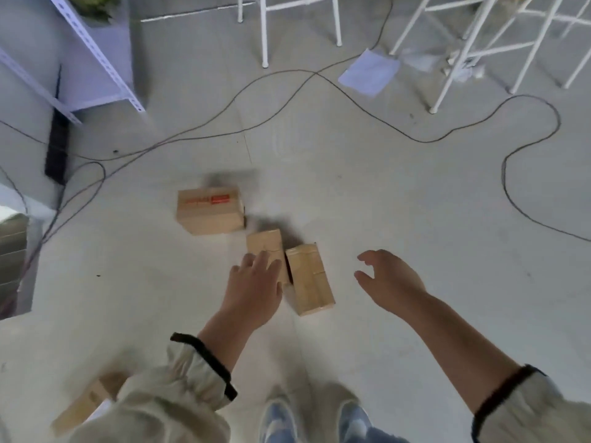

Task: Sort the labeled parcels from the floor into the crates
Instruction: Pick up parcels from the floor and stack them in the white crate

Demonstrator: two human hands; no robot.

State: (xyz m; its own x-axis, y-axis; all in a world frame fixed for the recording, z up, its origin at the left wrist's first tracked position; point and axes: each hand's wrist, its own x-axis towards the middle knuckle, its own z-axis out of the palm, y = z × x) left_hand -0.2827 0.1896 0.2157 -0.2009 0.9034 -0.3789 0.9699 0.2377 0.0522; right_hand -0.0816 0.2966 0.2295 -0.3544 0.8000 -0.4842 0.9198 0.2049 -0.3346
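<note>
Cardboard boxes (209,212) sit unsorted on the floor (383,187) mid-frame, another box (86,407) lower left; no crates show, so most work seems left; left hand (254,289) spread over the middle box (265,244); right hand (390,282) spread, empty.

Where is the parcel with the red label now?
The red-label parcel lies on the floor, left of centre in the head view, beyond the left hand, near two smaller plain parcels.
</note>
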